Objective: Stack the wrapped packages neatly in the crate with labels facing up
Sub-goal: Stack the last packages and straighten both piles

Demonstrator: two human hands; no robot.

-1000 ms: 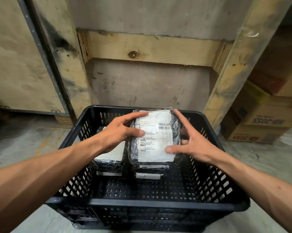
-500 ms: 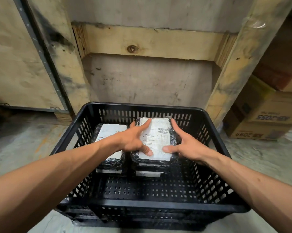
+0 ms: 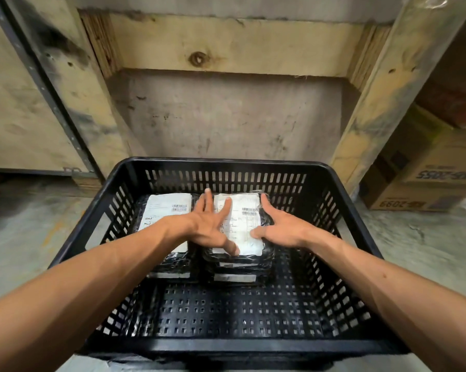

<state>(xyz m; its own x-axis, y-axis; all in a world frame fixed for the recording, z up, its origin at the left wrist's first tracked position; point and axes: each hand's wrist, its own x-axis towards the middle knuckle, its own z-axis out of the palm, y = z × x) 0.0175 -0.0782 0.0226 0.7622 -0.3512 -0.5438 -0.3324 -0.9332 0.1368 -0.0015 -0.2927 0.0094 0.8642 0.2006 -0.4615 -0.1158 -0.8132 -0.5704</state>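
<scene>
Black slotted crate on the concrete floor, straight ahead at 12 o'clock; two stacks of wrapped packages sit against its far wall, side by side, nearly touching; near half of the crate floor bare.

Right stack: top package, black film, white label up, barcode toward the label's 1 o'clock corner; white label edges of lower packages show beneath it at 6 o'clock.

Left stack: top package, label up too, barcode at its 2 o'clock; my forearm covers its near half.

My left hand lies flat on the right stack's top package, fingers spread wide, nothing gripped; index and middle tips point to 12 o'clock, thumb laid across the label toward 5 o'clock.

My right hand rests against that package's 3 o'clock edge, fingers loosely extended along the film, thumb tip on the label; open, not clasping.

Wooden frame with a knotted plank behind the crate; cardboard boxes at 2 o'clock, printing upside down.
</scene>
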